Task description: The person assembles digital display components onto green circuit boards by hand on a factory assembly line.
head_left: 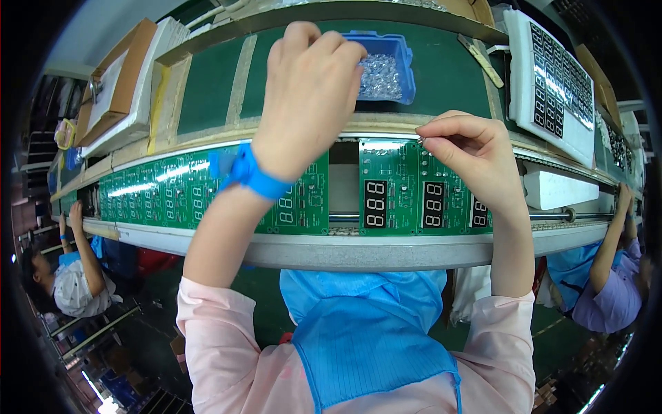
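Hands are held well apart. The left hand (307,96), blue wristband (254,176) on the wrist, is placed over the left side of a blue plastic bin (408,69); its fingers are bent, fingertips partly hidden, so whether anything is gripped cannot be told. Small clear components (381,77) are piled in the bin, which is set on the green table (441,72). By the right hand (476,152), a tiny shiny component (421,140) is pinched between thumb and index finger, above the upper edge of a green circuit board (393,162). Boards are lined up along a grey metal rail (379,257), split by a gap; seven-segment displays (374,203) are mounted on them. More displays (545,83) are set in a white foam tray (519,62) at right. Co-workers are seen at both sides.
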The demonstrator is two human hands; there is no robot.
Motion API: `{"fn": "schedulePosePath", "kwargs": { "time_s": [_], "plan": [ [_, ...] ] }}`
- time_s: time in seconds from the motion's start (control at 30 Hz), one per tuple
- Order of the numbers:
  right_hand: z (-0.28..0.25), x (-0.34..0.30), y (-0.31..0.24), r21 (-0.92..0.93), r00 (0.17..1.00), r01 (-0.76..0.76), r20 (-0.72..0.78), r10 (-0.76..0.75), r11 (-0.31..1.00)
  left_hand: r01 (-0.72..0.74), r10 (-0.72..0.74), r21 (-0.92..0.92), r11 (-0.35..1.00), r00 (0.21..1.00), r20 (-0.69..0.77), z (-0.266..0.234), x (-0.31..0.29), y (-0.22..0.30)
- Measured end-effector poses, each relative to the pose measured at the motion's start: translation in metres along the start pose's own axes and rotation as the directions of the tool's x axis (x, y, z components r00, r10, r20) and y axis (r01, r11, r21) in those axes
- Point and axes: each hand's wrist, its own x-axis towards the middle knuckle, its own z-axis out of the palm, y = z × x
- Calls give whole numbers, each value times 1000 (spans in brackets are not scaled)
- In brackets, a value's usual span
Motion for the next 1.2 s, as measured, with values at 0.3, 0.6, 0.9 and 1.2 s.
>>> {"fn": "schedulePosePath", "kwargs": {
  "time_s": [0.3, 0.6, 0.9, 1.2],
  "plan": [
    [2, -3, -4, 58, 1000, -26, -2, 26, 998, -5, -118, 340, 941, 933, 341, 31, 8, -6],
    [6, -6, 1, -104, 974, 221, 67, -215, 970, -93, 94, 55, 994, 996, -6, 21, 9, -17],
    [17, -4, -2, -359, 981, 193, 88, -172, 913, 15, -18, -164, 986, 1000, -19, 18, -18, -14],
    [24, 0, 15, -578, 952, 303, 227, -207, 758, 99, -39, -495, 863, 991, 130, -8, -58, 21]
  ]
}}
